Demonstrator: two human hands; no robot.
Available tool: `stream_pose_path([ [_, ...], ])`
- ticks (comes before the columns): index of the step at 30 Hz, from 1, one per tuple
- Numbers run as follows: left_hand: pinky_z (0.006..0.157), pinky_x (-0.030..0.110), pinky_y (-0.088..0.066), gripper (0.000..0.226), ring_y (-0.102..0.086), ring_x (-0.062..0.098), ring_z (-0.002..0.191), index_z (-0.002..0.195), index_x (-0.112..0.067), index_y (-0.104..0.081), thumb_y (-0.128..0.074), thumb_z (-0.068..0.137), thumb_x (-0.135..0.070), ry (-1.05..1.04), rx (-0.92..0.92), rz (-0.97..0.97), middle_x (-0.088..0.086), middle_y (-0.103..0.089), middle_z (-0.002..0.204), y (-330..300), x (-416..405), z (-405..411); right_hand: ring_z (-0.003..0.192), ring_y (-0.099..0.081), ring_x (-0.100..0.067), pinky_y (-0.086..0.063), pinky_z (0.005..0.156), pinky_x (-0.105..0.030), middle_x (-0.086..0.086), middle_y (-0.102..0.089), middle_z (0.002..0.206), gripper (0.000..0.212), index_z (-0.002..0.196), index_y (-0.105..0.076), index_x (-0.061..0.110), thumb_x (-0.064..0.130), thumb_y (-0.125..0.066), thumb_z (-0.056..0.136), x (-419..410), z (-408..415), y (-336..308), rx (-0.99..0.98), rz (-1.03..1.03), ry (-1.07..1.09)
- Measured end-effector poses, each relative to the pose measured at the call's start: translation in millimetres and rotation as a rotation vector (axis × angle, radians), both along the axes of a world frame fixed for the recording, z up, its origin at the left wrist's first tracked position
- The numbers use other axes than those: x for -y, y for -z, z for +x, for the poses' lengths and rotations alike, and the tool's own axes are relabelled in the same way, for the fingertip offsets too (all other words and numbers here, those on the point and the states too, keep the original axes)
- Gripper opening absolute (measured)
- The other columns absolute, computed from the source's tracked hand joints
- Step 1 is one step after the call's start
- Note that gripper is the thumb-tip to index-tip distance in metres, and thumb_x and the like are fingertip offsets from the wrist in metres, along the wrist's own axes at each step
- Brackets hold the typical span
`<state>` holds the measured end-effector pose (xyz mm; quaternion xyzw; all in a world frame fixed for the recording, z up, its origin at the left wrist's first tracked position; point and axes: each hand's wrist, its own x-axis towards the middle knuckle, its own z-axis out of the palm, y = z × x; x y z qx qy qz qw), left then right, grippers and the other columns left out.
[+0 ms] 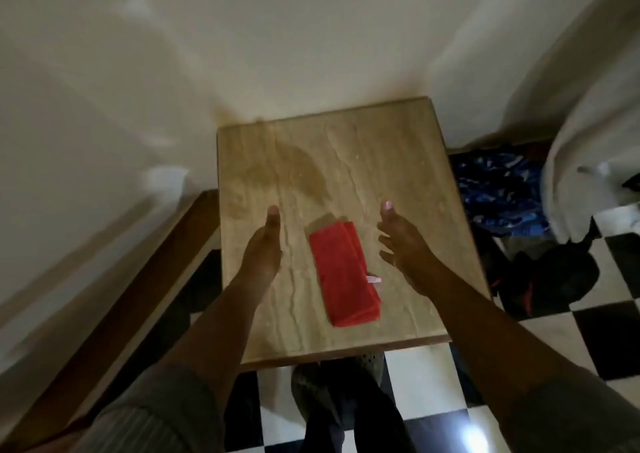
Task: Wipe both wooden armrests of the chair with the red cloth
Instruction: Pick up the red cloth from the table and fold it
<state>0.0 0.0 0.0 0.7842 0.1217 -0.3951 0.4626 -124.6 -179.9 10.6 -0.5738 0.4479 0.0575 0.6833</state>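
A folded red cloth (pixel 343 274) with a small white tag lies on a light wooden table top (pixel 398 161), near its front edge. My left hand (pixel 265 244) hovers just left of the cloth, held edge-on with fingers extended and nothing in it. My right hand (pixel 403 241) hovers just right of the cloth, fingers spread, empty. Neither hand touches the cloth. No chair armrest can be made out for certain; a brown wooden rail (pixel 138 296) runs diagonally at the left.
The table stands against a cream wall (pixel 277 37). A blue patterned bundle (pixel 498 189) and dark bags (pixel 550 279) lie on the black-and-white checkered floor (pixel 606 331) at the right. White fabric (pixel 588 175) hangs at the far right. My feet (pixel 329 383) show below the table's edge.
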Motion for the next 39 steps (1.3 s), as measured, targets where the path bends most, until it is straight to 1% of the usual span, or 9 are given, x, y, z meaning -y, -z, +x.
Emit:
stream_pose_path([
  [3,0.083,0.039,-0.049,0.048,-0.057,0.017,0.072,0.071,-0.029,-0.055,-0.039,0.094,-0.068,0.062,-0.043,0.089,-0.005,-0.056,0.072,51.8,6.1,-10.2,0.118,-0.054,-0.048,-0.045,0.104,-0.063,-0.034,-0.046,0.138,0.102,0.108,-0.058,0.015,0.1,-0.043,0.053,0.1,1.8,39.0,-0.069,-0.024,-0.042],
  [6,0.1,0.047,-0.051,0.042,-0.064,0.027,0.105,0.114,-0.014,-0.063,-0.052,0.097,-0.051,0.108,-0.117,0.153,0.008,-0.065,0.115,96.7,6.2,-26.4,0.086,-0.064,-0.019,-0.052,0.098,-0.053,-0.005,-0.068,0.101,0.056,0.091,-0.063,0.028,0.079,-0.043,0.084,-4.6,-2.3,78.4,-0.147,-0.057,-0.124],
  [8,0.104,0.051,-0.049,0.045,-0.061,0.034,0.119,0.132,-0.008,-0.056,-0.057,0.098,-0.036,0.089,-0.155,0.166,0.012,-0.06,0.133,114.1,9.6,-33.1,0.084,-0.064,-0.019,-0.054,0.092,-0.049,-0.002,-0.066,0.09,0.046,0.096,-0.068,0.025,0.066,-0.048,0.092,-5.7,-6.4,106.1,-0.204,-0.104,-0.193],
  [13,0.07,0.035,-0.059,0.009,-0.068,0.023,0.079,0.1,-0.01,-0.067,-0.062,0.094,-0.014,0.056,-0.115,0.147,0.012,-0.071,0.096,139.7,22.4,-44.1,0.099,-0.067,-0.024,-0.055,0.092,-0.048,-0.006,-0.071,0.108,0.027,0.115,-0.067,0.014,0.028,-0.062,0.093,-9.8,-9.1,138.1,-0.245,-0.242,-0.322],
  [16,0.071,0.042,-0.06,0.028,-0.066,0.024,0.07,0.069,-0.019,-0.062,-0.059,0.092,-0.004,0.072,-0.057,0.16,0.008,-0.067,0.075,144.0,28.0,-47.6,0.088,-0.068,-0.025,-0.056,0.086,-0.049,-0.007,-0.071,0.095,0.018,0.102,-0.069,0.012,0.014,-0.063,0.086,-11.5,-7.3,145.4,-0.256,-0.326,-0.372],
  [26,0.049,0.023,-0.057,0.017,-0.064,0.013,0.063,0.089,-0.015,-0.06,-0.054,0.094,0.001,-0.198,-0.102,0.026,0.007,-0.063,0.083,118.7,5.5,-59.0,0.099,-0.065,-0.026,-0.053,0.094,-0.05,-0.009,-0.067,0.107,0.022,0.11,-0.065,0.01,0.013,-0.064,0.088,-27.6,-0.9,126.4,-0.181,-0.267,-0.386],
  [29,0.048,0.023,-0.057,0.021,-0.064,0.005,0.052,0.085,-0.016,-0.059,-0.054,0.094,0.002,-0.285,-0.064,-0.027,0.005,-0.062,0.076,98.0,-18.5,-60.3,0.097,-0.066,-0.028,-0.055,0.091,-0.05,-0.008,-0.067,0.108,0.022,0.111,-0.065,0.011,0.014,-0.066,0.089,-44.0,5.7,110.5,-0.133,-0.251,-0.41],
  [34,0.063,0.027,-0.061,0.014,-0.072,0.014,0.085,0.101,-0.022,-0.061,-0.058,0.096,-0.01,-0.294,-0.011,-0.05,0.004,-0.068,0.102,62.3,-88.7,-58.0,0.099,-0.066,-0.021,-0.057,0.091,-0.051,0.002,-0.066,0.109,0.015,0.107,-0.063,0.021,0.02,-0.066,0.092,-91.5,23.6,76.2,-0.026,-0.231,-0.497],
  [39,0.062,0.024,-0.06,0.016,-0.074,0.007,0.08,0.104,-0.022,-0.064,-0.06,0.095,-0.01,-0.446,0.067,-0.107,-0.003,-0.073,0.092,23.1,-163.6,-66.3,0.093,-0.067,-0.018,-0.058,0.087,-0.05,0.007,-0.067,0.1,0.013,0.093,-0.062,0.032,0.021,-0.067,0.091,-155.9,41.9,35.1,0.082,-0.228,-0.601],
])
